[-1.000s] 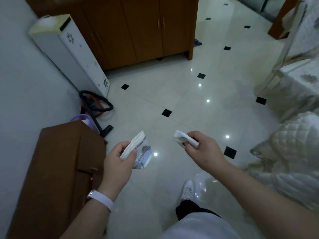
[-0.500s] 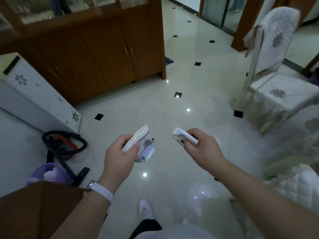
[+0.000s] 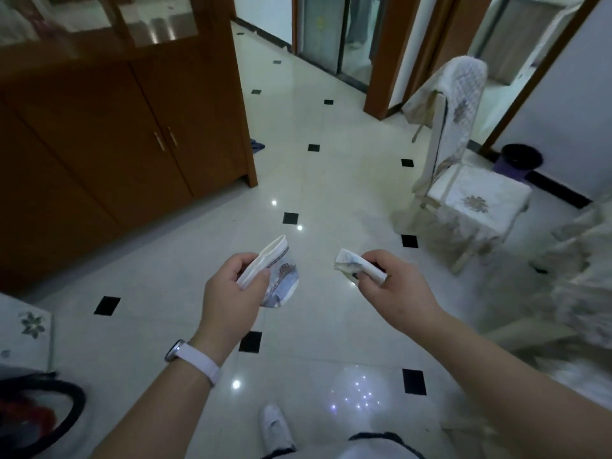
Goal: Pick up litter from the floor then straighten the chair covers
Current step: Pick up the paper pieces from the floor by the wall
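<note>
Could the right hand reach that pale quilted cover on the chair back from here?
Probably not yet. The right hand is busy pinching a crumpled white paper scrap, and the pale quilted chair cover hangs well beyond it across glossy tiled floor. Nothing blocks the way there.

The floor point(image 3: 331, 180) is glossy pale tile with small black squares (ceiling lights glint in it). Beyond the left hand point(image 3: 231, 293) stands a cabinet point(image 3: 116, 144), with a blue cloth point(image 3: 256, 146) at its far corner. Beyond the right hand point(image 3: 397, 286) stands a covered chair point(image 3: 463, 187), with a dark bin point(image 3: 520, 162) behind it. A black hose point(image 3: 66, 412) lies near-left of the left hand.
</note>
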